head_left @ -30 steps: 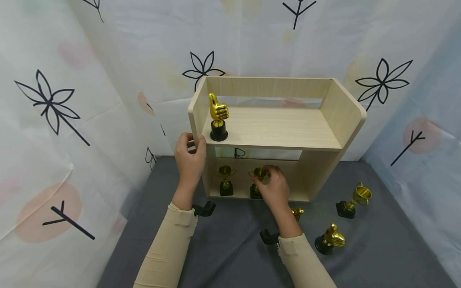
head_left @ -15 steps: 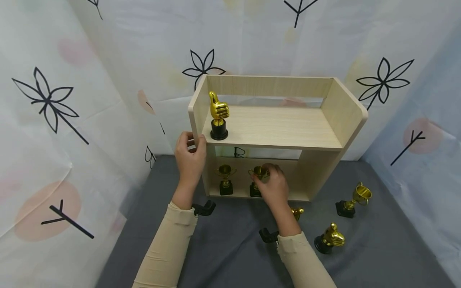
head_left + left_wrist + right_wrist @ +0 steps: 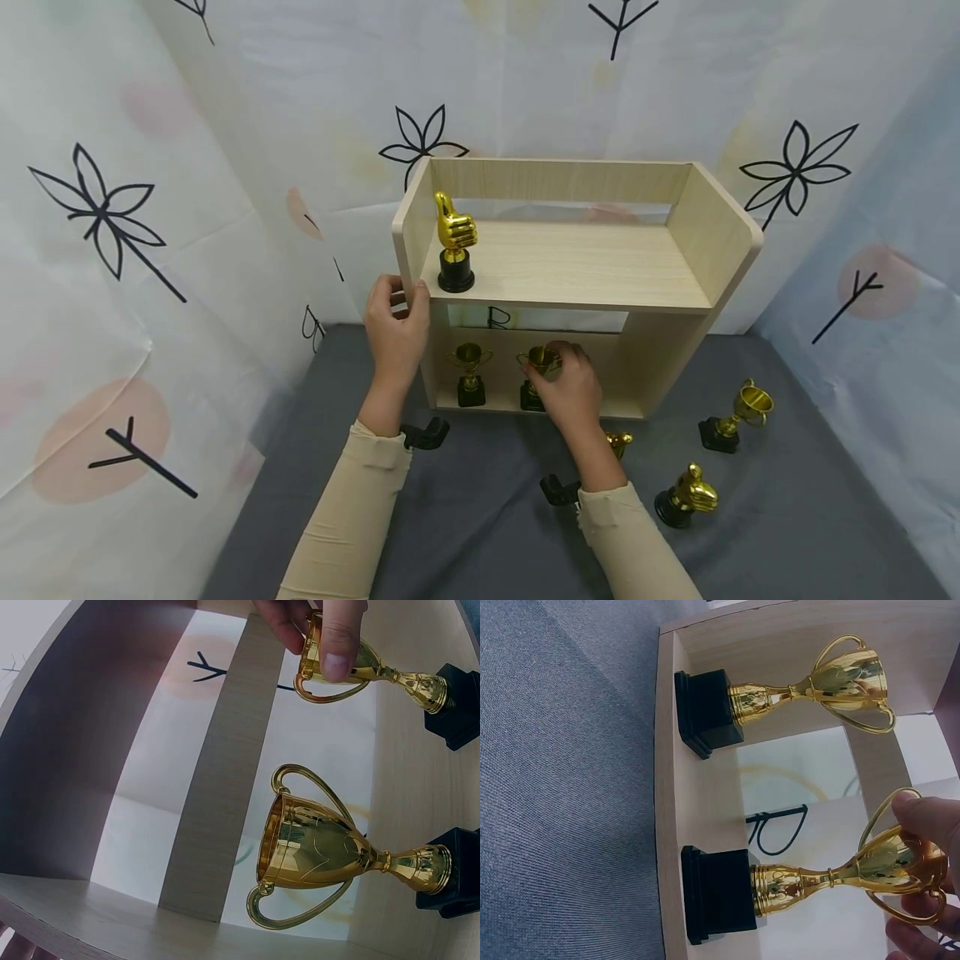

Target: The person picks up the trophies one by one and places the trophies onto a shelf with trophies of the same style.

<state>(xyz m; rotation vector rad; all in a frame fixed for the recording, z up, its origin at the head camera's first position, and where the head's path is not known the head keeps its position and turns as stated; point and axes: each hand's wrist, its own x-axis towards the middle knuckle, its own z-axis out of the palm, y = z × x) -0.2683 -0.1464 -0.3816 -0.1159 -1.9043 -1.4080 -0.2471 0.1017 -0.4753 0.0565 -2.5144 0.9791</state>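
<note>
My right hand (image 3: 573, 387) pinches the cup of a gold trophy cup (image 3: 900, 859) between thumb and fingers. That trophy stands upright with its black base on the lower shelf (image 3: 585, 408). Beside it, to the left, another gold trophy cup (image 3: 470, 375) with two handles stands on the same shelf. My left hand (image 3: 399, 329) grips the left side panel of the wooden shelf unit (image 3: 408, 233), thumb at the front edge and fingers around the outside. Directly above, a gold thumbs-up trophy (image 3: 456, 242) stands at the left end of the upper shelf.
On the grey cloth right of the unit lie a tilted gold trophy cup (image 3: 738, 417) and a thumbs-up trophy (image 3: 686, 497). Another gold trophy (image 3: 619, 444) is partly hidden behind my right wrist. A patterned white backdrop (image 3: 300, 125) surrounds the table.
</note>
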